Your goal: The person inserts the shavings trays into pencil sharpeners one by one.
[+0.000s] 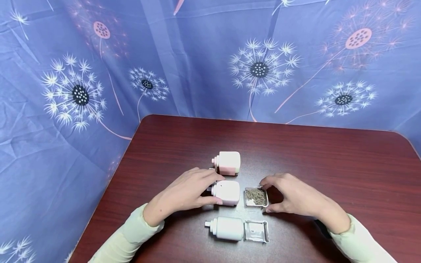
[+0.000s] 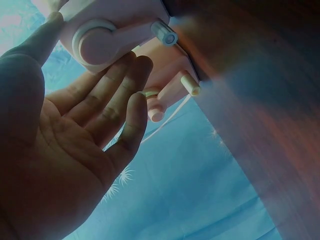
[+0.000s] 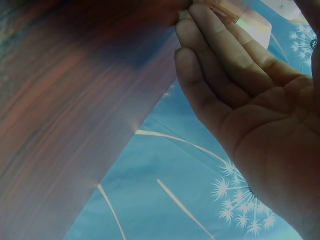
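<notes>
My left hand (image 1: 194, 188) grips a pale pink hand-crank pencil sharpener (image 1: 229, 192) lying on the table, thumb on its near side and fingers on the far side. Its crank arm (image 2: 132, 34) shows large in the left wrist view. To the right of it sits a small clear drawer (image 1: 245, 199) filled with grey-brown shavings (image 1: 257, 196). My right hand (image 1: 296, 199) pinches this drawer between the thumb at its near corner and the fingers at its far corner. In the right wrist view the remaining fingers (image 3: 202, 85) extend side by side.
Nearer to me lies a white sharpener (image 1: 229, 228) with a bare clear drawer (image 1: 256, 240) against its right end. Another pink sharpener (image 1: 229, 160) lies beyond the gripped one. The dark red table (image 1: 312, 157) meets a blue dandelion-print cloth (image 1: 197, 73) behind and at the left.
</notes>
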The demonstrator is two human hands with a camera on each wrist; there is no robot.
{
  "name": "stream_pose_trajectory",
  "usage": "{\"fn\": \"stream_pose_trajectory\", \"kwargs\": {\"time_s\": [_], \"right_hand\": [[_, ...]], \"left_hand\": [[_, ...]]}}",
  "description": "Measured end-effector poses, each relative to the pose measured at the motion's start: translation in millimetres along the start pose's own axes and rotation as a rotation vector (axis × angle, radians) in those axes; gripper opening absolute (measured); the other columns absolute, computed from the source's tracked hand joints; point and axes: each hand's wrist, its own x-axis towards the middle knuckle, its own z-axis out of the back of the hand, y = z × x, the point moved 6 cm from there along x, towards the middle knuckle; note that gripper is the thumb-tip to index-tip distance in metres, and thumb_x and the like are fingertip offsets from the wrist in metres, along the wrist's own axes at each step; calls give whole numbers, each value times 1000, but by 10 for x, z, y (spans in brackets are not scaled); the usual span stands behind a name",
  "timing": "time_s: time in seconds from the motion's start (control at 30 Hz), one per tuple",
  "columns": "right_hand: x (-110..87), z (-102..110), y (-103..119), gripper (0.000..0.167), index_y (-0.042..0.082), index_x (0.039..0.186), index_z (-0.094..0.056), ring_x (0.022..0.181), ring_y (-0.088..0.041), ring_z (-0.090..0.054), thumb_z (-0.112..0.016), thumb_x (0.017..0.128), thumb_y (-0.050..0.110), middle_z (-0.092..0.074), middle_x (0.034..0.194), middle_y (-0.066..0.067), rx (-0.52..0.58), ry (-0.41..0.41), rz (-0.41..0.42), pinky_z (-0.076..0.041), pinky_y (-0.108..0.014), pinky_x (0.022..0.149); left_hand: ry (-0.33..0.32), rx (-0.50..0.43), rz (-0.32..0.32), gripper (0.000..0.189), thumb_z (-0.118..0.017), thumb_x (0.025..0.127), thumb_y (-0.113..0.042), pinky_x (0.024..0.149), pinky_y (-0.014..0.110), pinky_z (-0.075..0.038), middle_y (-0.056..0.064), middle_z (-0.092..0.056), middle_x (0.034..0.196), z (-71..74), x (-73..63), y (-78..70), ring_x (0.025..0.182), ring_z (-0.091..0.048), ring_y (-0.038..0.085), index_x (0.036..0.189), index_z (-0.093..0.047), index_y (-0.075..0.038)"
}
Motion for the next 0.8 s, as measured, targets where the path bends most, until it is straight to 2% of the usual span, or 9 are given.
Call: {"fn": "stream_pose_trajectory", "kwargs": {"time_s": [0.33, 0.8], "right_hand": [[7, -18, -1, 52, 4, 119, -74, 105, -19, -74, -94, 78, 28, -77, 113, -1, -31, 6, -10, -60, -44, 94], [37, -13, 28, 49, 4, 118, -75, 104, -19, -74, -93, 81, 31, -77, 113, -1, -28, -15, 22, -60, -43, 92]], "left_hand": [[-24, 25, -2, 62, -71, 93, -64, 96, 34, -51, -13, -67, 122, 1, 5, -2, 106, -66, 8, 136, -65, -21], [-33, 8, -1, 61, -73, 92, -63, 95, 36, -52, -11, -68, 120, 9, 13, -11, 105, -67, 9, 134, -66, -19]]}}
